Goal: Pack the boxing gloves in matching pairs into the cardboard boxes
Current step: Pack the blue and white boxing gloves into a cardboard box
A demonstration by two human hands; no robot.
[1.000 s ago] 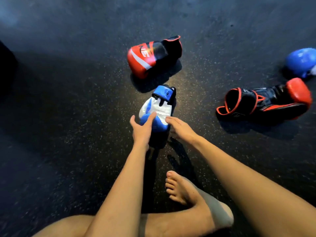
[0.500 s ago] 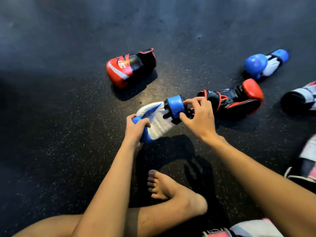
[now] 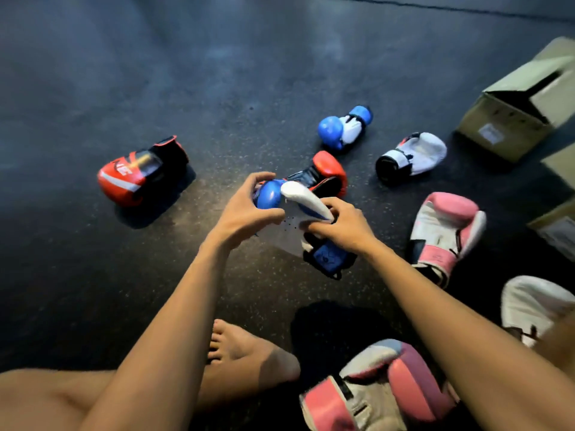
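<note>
Two hands grip one blue-and-white glove above the dark floor, head view: left hand fingers curled round its blue padded end, right hand pinching the white thumb. Matching blue glove at one o'clock; cardboard box at two o'clock.

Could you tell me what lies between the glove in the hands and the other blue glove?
In the head view, a red and black glove lies between the held glove and the other blue glove.

There were two blue gloves, two red gloves, two pink gloves, two white gloves and three boxes.
</note>
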